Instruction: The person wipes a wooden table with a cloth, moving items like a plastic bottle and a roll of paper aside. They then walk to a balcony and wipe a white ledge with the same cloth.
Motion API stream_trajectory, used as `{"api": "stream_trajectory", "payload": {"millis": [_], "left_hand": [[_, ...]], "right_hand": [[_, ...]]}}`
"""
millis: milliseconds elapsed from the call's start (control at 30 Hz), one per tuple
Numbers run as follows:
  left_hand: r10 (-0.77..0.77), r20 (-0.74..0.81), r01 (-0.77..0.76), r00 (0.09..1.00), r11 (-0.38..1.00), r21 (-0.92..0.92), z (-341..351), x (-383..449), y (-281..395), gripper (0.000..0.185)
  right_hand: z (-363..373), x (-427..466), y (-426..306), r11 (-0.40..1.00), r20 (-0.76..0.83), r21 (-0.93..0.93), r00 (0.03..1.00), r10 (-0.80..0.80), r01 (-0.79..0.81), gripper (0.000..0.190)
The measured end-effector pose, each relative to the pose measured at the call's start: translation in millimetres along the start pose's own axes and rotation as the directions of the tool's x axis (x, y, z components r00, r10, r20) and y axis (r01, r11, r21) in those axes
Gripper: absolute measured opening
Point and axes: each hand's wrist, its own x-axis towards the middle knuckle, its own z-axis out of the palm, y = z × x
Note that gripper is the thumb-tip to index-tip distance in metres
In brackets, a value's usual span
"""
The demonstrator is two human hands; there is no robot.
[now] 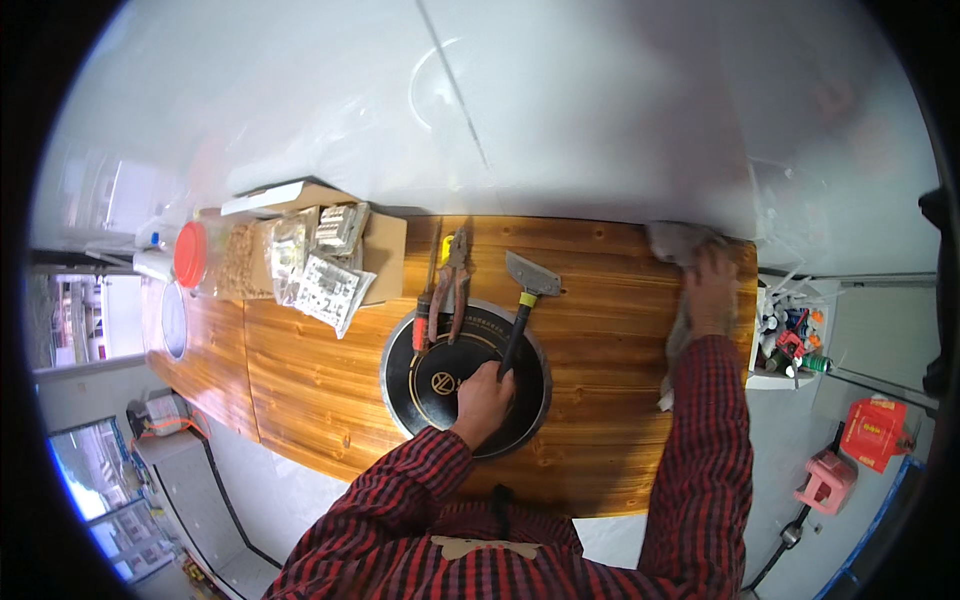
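Observation:
My left hand (484, 399) grips the black handle of a wide-bladed scraper (533, 274) over a round black cooktop plate (435, 409) set in the wooden table (322, 367). The blade points away from me, above the wood past the plate's rim. At the table's right end my right hand (711, 289), blurred, is on a grey cloth (670, 241). Part of the cloth hangs back towards me beside the forearm. Combination pliers (452, 281) and a red-and-black-handled screwdriver (422, 322) lie side by side, their handles over the plate's far left rim.
A cardboard box (386, 259) bears bagged parts (330, 289), beside a red-lidded clear jar (192, 255). A glossy white wall (570, 150) borders the far edge. Right of the table stands a white bin (787, 337) of bottles, with a pink stool (826, 482) on the floor.

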Motion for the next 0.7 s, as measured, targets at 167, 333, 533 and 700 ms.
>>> {"api": "stream_trajectory", "payload": {"millis": [167,333,533,700], "left_hand": [[0.055,-0.031,-0.056,0.998,0.998,-0.027,4.9,3.8,3.5,0.028],[0.028,-0.040,-0.023,0.999,0.994,0.104,5.6,4.7,10.6,0.033],[-0.072,0.036,0.058,0.997,0.950,0.306,1.5,6.7,29.9,0.041],[-0.088,0.007,0.083,0.996,0.959,0.272,-4.3,-0.9,33.6,0.052]], "right_hand": [[-15.9,-62.0,161.3,0.722,0.032,0.254,0.751,0.659,-0.644,0.035],[-21.2,-58.1,134.2,0.880,-0.204,0.393,0.908,0.367,-0.267,0.031],[3.4,-14.7,41.4,0.995,0.032,0.040,0.996,0.088,-0.089,0.037],[-37.4,-148.8,51.0,0.964,-0.031,0.100,0.968,0.250,-0.246,0.041]]}}
